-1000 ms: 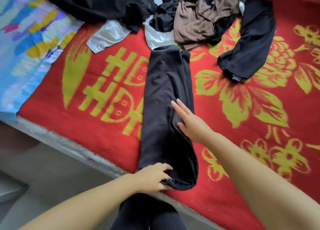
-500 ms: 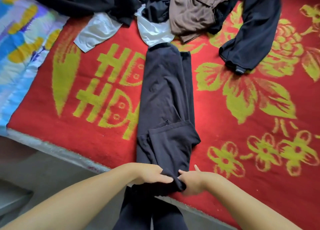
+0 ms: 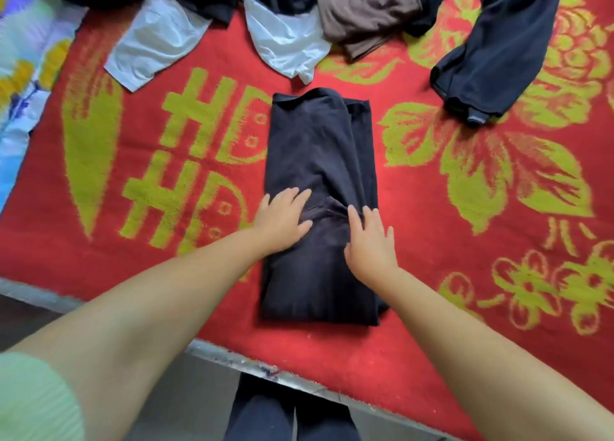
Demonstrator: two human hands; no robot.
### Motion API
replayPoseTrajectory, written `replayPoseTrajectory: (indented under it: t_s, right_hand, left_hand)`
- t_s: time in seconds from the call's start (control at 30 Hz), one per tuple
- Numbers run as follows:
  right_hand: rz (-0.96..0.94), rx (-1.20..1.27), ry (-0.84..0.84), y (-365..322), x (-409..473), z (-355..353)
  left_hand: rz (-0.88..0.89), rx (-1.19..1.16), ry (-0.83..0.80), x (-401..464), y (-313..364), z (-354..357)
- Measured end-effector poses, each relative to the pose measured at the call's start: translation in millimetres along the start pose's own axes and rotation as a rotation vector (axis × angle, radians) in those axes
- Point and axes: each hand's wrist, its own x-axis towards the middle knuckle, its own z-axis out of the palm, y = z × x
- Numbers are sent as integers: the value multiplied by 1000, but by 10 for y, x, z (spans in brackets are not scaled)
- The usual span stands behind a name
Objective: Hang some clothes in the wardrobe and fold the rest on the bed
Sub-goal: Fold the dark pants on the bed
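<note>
The near end of the dark garment is now folded over; it lies near the bed's front edge. Left hand and right hand press flat on it, fingers straight. Red blanket lies bare on both sides.

only readable mark: big yellow-green double-happiness character (囍) woven into the red blanket, left of centre. its right edge is hidden under the folded dark garment, so only the left part and middle strokes show, looks a bit like "HD" stacked twice. small tab on the cuff of the dark sleeve far right, too small to read. no other text, brand or number
</note>
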Motion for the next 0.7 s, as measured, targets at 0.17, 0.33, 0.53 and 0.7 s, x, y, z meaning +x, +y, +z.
replayPoseTrajectory:
  t_s: [0.17, 0.33, 0.53, 0.7]
  right_hand:
    - [-314, -208, -224, 22, -405, 688]
    - [-327, -292, -256, 301, -313, 862]
    - [-287, -430, -260, 236, -448, 955]
    - [-346, -432, -486, 97, -282, 601]
  left_hand:
    - [242, 261, -175, -700, -45, 956]
    - [166, 365, -317, -737, -232, 1281]
    - [70, 375, -224, -836, -33, 1406]
    - [138, 281, -405, -723, -25, 1123]
